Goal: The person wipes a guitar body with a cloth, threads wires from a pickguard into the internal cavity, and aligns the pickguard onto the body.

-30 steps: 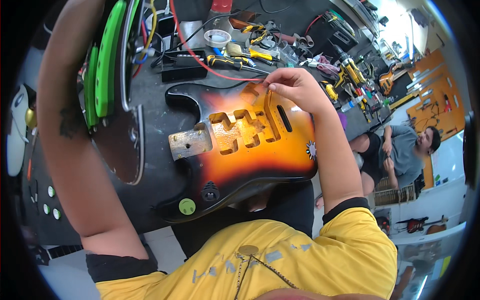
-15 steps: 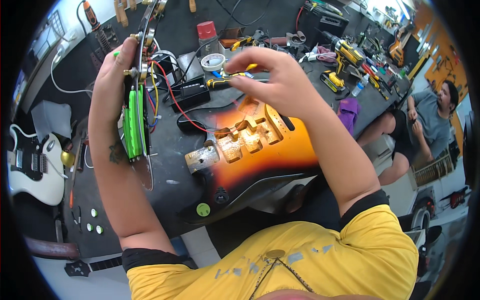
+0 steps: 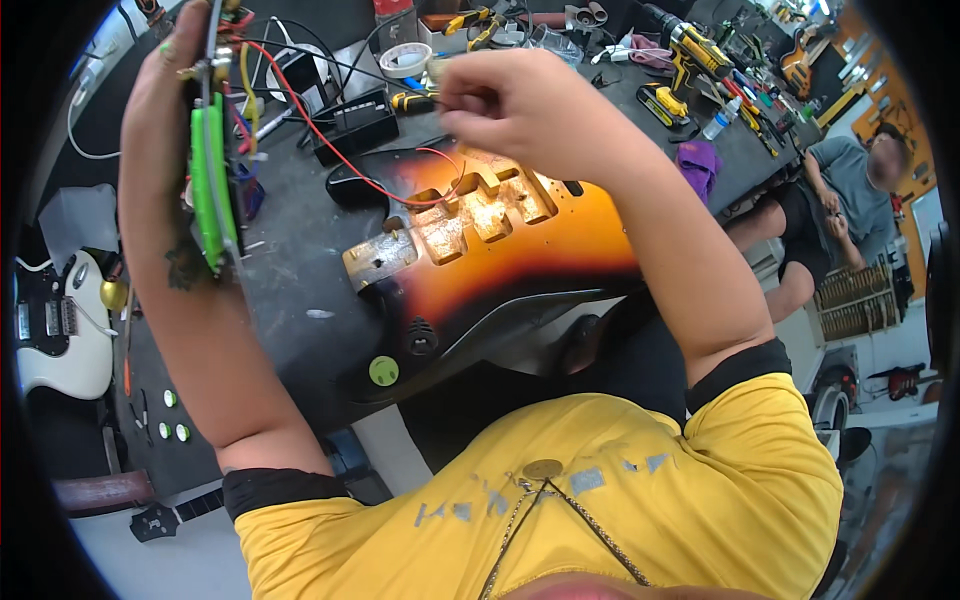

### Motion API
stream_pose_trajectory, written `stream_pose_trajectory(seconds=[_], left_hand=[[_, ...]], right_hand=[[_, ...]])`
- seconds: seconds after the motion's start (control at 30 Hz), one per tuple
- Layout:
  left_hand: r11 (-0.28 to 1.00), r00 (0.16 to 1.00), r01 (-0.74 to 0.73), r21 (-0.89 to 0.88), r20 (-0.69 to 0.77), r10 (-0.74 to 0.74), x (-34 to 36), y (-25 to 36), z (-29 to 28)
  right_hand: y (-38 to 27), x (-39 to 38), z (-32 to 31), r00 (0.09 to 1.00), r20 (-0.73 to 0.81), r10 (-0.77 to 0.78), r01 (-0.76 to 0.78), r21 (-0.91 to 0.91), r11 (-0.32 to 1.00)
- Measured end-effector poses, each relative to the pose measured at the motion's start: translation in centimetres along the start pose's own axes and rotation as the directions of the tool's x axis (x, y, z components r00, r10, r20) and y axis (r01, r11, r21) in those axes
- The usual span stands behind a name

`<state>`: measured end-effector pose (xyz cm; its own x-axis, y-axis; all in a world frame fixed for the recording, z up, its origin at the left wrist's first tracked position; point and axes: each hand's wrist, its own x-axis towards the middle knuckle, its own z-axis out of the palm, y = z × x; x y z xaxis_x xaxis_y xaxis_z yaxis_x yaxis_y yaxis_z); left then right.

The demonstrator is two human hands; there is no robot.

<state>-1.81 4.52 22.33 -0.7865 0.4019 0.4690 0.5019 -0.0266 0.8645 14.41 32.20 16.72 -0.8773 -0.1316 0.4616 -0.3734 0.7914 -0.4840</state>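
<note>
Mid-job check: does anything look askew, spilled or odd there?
No clear spill. The red wire hangs in a slack loop across the cavities of the guitar body, which looks untidy. A small whitish mark or scrap on the dark bench also looks stray; I can't tell what it is.

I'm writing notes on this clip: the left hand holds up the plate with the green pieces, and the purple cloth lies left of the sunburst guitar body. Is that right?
Not quite: the purple cloth lies right of the sunburst guitar body, as the head view shows. The left hand does hold up the plate with the green pieces.
</note>
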Motion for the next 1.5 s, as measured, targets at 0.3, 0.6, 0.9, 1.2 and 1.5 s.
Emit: stream_pose_trajectory(seconds=[0.3, 0.6, 0.9, 1.2, 1.5], left_hand=[[0.987, 0.983, 0.021, 0.158, -0.181, 0.008, -0.5, -0.7, 3.8], [0.977, 0.999, 0.027, 0.211, -0.028, -0.022, 0.5, -2.1, 1.1], [0.993, 0.972, -0.074, -0.092, -0.231, 0.051, 0.3, -2.1, 2.4], [0.935, 0.939, -0.327, 0.136, 0.161, 0.305, 1.0, -0.4, 1.6], [0.957, 0.927, -0.167, -0.237, 0.293, 0.234, 0.3, 1.7, 0.5]], right_hand=[[5.9, -7.2, -2.1, 0.914, -0.284, 0.29, -0.282, 0.068, 0.957], [5.8, -8.7, -0.9, 0.955, -0.272, 0.116, -0.17, -0.184, 0.968], [6.0, -11.2, -0.1, 0.966, -0.196, 0.167, -0.206, -0.202, 0.958], [4.2, -10.4, 0.0, 0.978, -0.188, 0.094, -0.12, -0.134, 0.984], [3.7, -9.4, 0.4, 0.977, -0.196, 0.084, -0.114, -0.145, 0.983]])
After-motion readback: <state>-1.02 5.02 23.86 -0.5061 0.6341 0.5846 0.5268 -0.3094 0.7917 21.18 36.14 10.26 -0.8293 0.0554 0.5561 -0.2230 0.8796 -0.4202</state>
